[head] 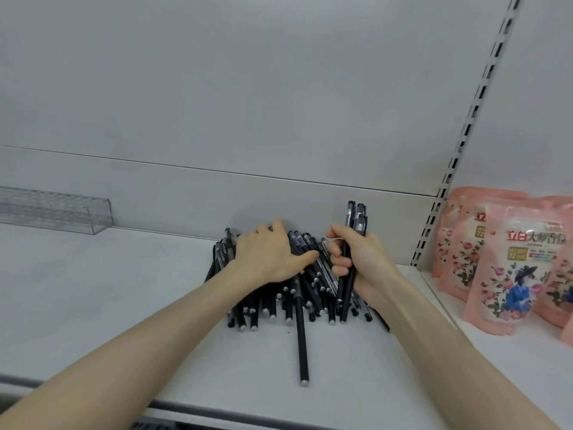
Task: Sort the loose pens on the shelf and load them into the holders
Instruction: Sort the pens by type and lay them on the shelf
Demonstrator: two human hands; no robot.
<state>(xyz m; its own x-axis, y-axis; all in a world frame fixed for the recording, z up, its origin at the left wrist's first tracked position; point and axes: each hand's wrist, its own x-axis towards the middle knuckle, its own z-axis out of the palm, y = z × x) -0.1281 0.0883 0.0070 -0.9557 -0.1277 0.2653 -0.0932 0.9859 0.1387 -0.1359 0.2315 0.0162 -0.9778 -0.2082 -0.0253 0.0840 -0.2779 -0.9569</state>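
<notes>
Loose pens (279,293), black-barrelled with silver end tips, lie heaped on the white shelf (124,290) against the back panel (248,103), roughly at the centre of the view. Most barrels run front to back, their tips toward the viewer. A single pen (302,346) lies partly out of the heap, its tip reaching toward the shelf's front edge.

The left hand (266,256) rests palm-down on top of the heap. Its fingers (273,231) are released and extended over the far end of the pens, and the thumb stretches rightward across the barrels.

The right hand (359,259), just beside the left, grasps a bundle (345,287) of pens held nearly upright. Its fingers (339,261) are curled round the barrels; the capped ends stand above the hand and the lower ends point down at the right side of the heap.

A clear plastic holder (62,212) with rows of small compartments stands at the far left of the shelf against the back panel, well apart from the heap.

To the right, beyond a slotted upright (465,135), pink pouches (511,268) printed with roses stand on the adjoining shelf section.
</notes>
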